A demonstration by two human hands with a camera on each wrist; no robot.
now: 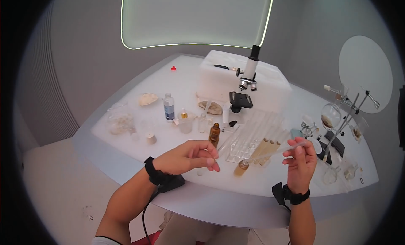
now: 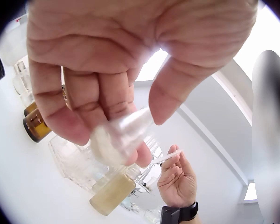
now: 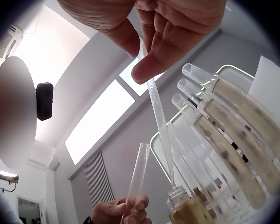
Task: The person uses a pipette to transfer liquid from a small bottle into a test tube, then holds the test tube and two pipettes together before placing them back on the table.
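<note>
My left hand [image 1: 185, 157] pinches a clear test tube [image 3: 139, 170] between thumb and fingers, its open end up in the right wrist view. My right hand [image 1: 300, 165] grips the upper part of a clear plastic dropper pipette [image 3: 158, 107]. The pipette slants down, its tip right at the mouth of a small glass bottle [image 1: 241, 168] of yellowish liquid. Behind that bottle stands a clear rack [image 1: 233, 160] of test tubes. Several tubes in it look colourless; three test tubes [image 3: 228, 161] on the right contain cloudy brownish liquid with dark specks.
A brown glass bottle [image 1: 214, 137] stands just beyond my left hand. Farther back are a microscope [image 1: 249, 74], a labelled clear bottle [image 1: 169, 109] and a beaker [image 1: 185, 126]. Metal stands with a round flask [image 1: 330, 115] occupy the right side. A cork stopper [image 1: 150, 138] sits at left.
</note>
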